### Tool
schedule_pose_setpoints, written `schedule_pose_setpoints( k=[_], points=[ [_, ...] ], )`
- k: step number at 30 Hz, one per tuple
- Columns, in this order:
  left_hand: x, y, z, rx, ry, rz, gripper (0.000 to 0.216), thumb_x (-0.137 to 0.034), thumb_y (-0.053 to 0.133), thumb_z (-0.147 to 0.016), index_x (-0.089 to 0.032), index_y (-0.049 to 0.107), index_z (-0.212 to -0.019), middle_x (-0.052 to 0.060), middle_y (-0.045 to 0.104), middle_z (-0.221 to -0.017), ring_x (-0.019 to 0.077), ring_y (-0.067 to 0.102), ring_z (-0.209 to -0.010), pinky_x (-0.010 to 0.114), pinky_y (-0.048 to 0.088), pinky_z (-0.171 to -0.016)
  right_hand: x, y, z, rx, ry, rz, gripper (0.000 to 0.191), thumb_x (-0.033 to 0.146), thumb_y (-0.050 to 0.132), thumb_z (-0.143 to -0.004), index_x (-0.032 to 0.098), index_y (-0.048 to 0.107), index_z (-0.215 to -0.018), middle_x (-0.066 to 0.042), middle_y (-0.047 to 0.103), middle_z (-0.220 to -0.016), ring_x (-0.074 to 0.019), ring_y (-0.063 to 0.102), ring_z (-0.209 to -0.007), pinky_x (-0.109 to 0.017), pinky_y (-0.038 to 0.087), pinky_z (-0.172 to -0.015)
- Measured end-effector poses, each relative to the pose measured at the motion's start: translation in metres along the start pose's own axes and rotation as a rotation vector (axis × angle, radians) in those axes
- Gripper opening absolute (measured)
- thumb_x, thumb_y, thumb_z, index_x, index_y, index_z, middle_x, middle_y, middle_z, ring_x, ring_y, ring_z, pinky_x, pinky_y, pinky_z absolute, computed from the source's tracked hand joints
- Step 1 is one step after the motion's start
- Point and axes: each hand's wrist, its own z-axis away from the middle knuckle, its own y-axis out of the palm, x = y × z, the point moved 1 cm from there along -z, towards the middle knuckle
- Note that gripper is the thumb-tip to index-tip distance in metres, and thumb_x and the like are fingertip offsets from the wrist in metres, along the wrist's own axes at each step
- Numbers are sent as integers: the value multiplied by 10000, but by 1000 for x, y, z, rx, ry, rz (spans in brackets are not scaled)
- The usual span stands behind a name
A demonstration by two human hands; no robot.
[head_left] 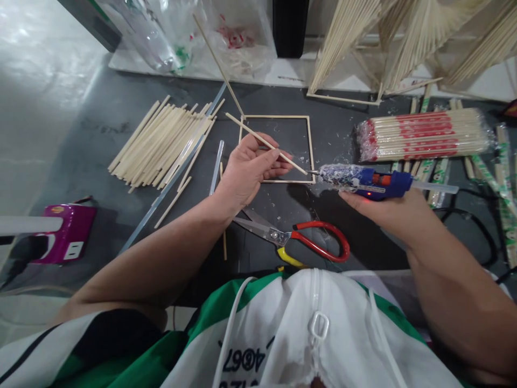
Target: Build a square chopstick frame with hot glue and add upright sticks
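Observation:
Between the thumb and fingers of my left hand point(254, 167) is a thin wooden stick point(252, 132), slanting down to the right. My right hand point(388, 210) is closed around a blue glue gun point(363, 180), its front part crusted with whitish glue. The gun's nozzle is at the stick's lower right end; whether they touch I cannot tell. Beneath my left hand lies a square frame of sticks point(278, 117) on the dark table. Another stick point(218, 62) rises from the frame's far left corner. Scissors with red handles point(323, 226) lie just nearer to me.
Loose sticks point(161, 145) are piled at left, with a clear glue stick strip point(173, 178) across them. A wrapped stick bundle point(424, 132) lies at right. Fanned stick structures point(347, 43) stand behind. A purple power socket box point(68, 231) sits at the left edge.

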Motion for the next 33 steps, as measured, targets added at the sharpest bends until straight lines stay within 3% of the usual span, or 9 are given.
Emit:
schedule_pose_setpoints(
  k=[3,23,33],
  points=[
    [0,0,0,-13,7,-1,252,-284,747,-888,-208,530,-990,3,771,-880,126,774,-792,227,660,-753,4,1,1,12,11,32,236,461,777,-676,241,698,-646,-26,738,-684,-271,731,-688,-405,610,-696],
    [0,0,-1,-37,-10,45,240,-274,770,-868,-217,558,-966,14,788,-899,150,786,-823,264,677,-785,9,-1,2,42,14,45,199,412,768,-698,220,715,-704,-39,750,-730,-255,722,-727,-361,579,-679],
    [0,-2,-1,-29,-8,59,216,-263,770,-874,-218,573,-949,12,791,-885,150,788,-807,244,674,-770,11,-2,0,24,16,35,205,426,767,-681,238,744,-762,-39,781,-811,-291,755,-842,-438,597,-841]
  ],
)
